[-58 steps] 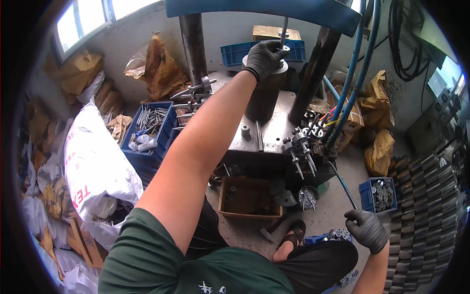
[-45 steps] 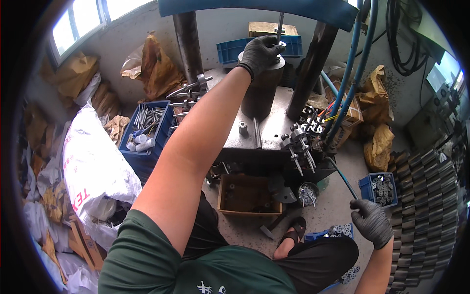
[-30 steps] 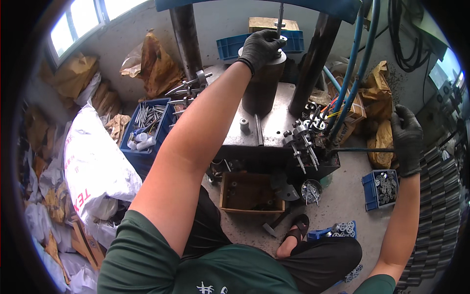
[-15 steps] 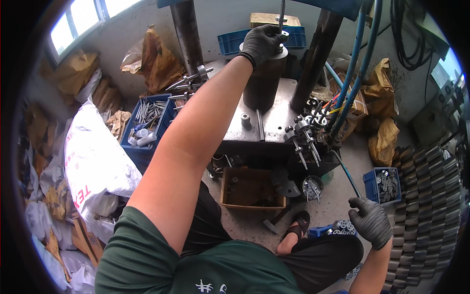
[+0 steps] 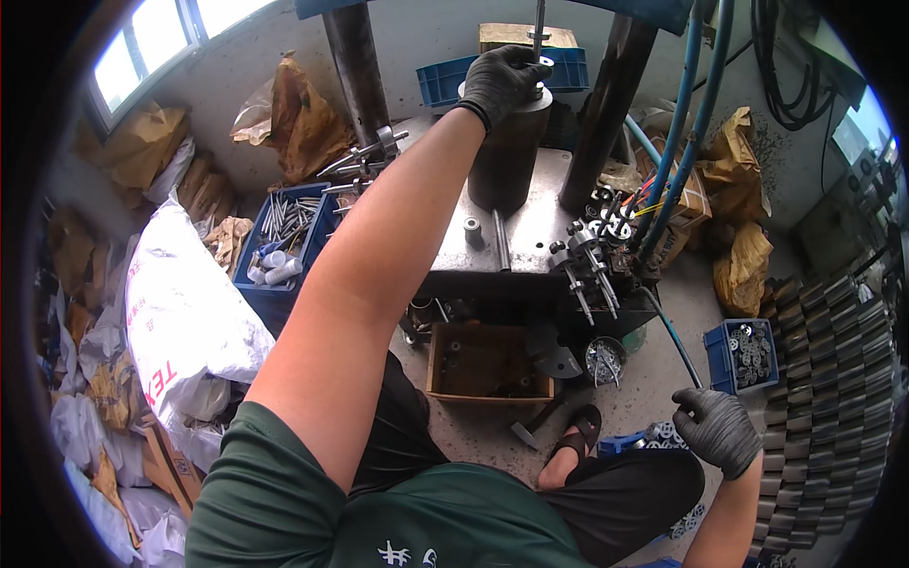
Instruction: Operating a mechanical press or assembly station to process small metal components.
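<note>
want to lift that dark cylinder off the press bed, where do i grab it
Judging by its pose, grip the dark cylinder around its upright round side wall, coming from the front, nearest you. The left hand already covers its top, and columns stand behind.

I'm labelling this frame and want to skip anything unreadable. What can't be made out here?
Head view only:
- What the left hand grips on the dark cylinder: the glove covers it.
- What the right hand holds or touches: its fingers curl over it.
- Contents of the brown box: dark, too small.
- The press top: cut off by the upper edge.
</note>
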`<action>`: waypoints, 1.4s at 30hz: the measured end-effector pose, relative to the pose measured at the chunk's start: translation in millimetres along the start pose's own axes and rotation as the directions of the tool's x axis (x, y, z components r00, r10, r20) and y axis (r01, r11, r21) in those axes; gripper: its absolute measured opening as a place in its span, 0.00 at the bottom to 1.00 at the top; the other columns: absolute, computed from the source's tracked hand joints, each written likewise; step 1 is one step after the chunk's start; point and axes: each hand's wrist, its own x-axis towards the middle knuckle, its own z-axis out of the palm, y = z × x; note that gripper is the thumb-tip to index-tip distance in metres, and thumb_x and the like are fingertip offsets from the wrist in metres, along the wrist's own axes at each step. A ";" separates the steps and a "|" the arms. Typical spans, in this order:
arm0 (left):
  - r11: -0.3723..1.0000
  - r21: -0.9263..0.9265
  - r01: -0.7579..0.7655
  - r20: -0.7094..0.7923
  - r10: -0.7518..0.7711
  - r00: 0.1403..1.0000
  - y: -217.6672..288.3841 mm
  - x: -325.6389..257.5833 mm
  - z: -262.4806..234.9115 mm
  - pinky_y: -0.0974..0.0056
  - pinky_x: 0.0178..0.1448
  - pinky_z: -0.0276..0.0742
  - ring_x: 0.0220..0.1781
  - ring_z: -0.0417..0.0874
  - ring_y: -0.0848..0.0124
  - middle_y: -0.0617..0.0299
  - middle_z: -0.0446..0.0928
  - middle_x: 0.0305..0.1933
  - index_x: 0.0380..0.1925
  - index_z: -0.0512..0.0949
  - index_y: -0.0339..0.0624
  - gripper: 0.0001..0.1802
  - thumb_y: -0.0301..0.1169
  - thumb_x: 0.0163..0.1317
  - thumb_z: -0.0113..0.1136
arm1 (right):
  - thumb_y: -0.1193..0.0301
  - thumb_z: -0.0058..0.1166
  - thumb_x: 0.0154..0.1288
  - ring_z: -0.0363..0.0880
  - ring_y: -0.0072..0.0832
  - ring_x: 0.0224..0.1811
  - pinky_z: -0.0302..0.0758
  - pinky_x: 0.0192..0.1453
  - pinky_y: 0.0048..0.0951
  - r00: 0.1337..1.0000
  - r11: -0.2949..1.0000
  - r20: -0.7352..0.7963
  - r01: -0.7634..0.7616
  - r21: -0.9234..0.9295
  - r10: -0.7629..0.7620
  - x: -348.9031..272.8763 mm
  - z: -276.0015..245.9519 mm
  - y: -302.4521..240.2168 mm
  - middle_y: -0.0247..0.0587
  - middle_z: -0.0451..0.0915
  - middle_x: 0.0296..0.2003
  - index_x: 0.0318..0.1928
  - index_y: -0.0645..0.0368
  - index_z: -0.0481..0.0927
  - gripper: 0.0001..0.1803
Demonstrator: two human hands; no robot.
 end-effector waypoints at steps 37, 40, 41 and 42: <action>0.998 0.059 0.032 0.017 -0.033 0.999 -6.3 2.8 -2.7 0.67 0.53 0.87 0.39 0.91 0.73 0.58 0.90 0.39 0.48 0.88 0.45 0.26 0.51 0.59 0.77 | 0.70 0.57 0.66 0.87 0.52 0.44 0.83 0.51 0.44 0.983 0.985 -0.186 0.032 0.170 0.000 0.6 -6.4 0.6 0.60 0.87 0.40 0.52 0.65 0.86 0.18; 0.982 0.182 -0.047 0.030 0.043 0.999 -8.8 7.5 -2.8 0.67 0.52 0.86 0.42 0.89 0.73 0.61 0.88 0.42 0.50 0.88 0.47 0.26 0.50 0.57 0.80 | 0.69 0.57 0.65 0.87 0.52 0.44 0.83 0.52 0.44 0.967 0.983 -0.253 0.064 0.170 -0.019 -1.0 -2.5 5.2 0.60 0.87 0.41 0.52 0.64 0.86 0.18; 0.983 0.179 -0.047 0.030 0.043 0.999 -10.8 9.3 -1.5 0.67 0.52 0.86 0.42 0.89 0.73 0.61 0.88 0.42 0.50 0.88 0.47 0.26 0.50 0.57 0.80 | 0.69 0.57 0.65 0.87 0.52 0.44 0.83 0.52 0.44 0.967 0.984 -0.253 0.062 0.169 -0.017 -0.8 -2.2 5.9 0.60 0.87 0.41 0.52 0.64 0.86 0.18; 0.985 0.167 -0.043 0.031 0.039 0.999 -12.9 10.8 -0.1 0.67 0.52 0.86 0.42 0.89 0.73 0.60 0.88 0.42 0.51 0.88 0.47 0.26 0.50 0.57 0.80 | 0.69 0.58 0.65 0.87 0.52 0.44 0.83 0.52 0.43 0.990 0.995 -0.140 0.044 0.087 -0.032 -0.7 -2.1 6.5 0.60 0.87 0.41 0.52 0.65 0.86 0.18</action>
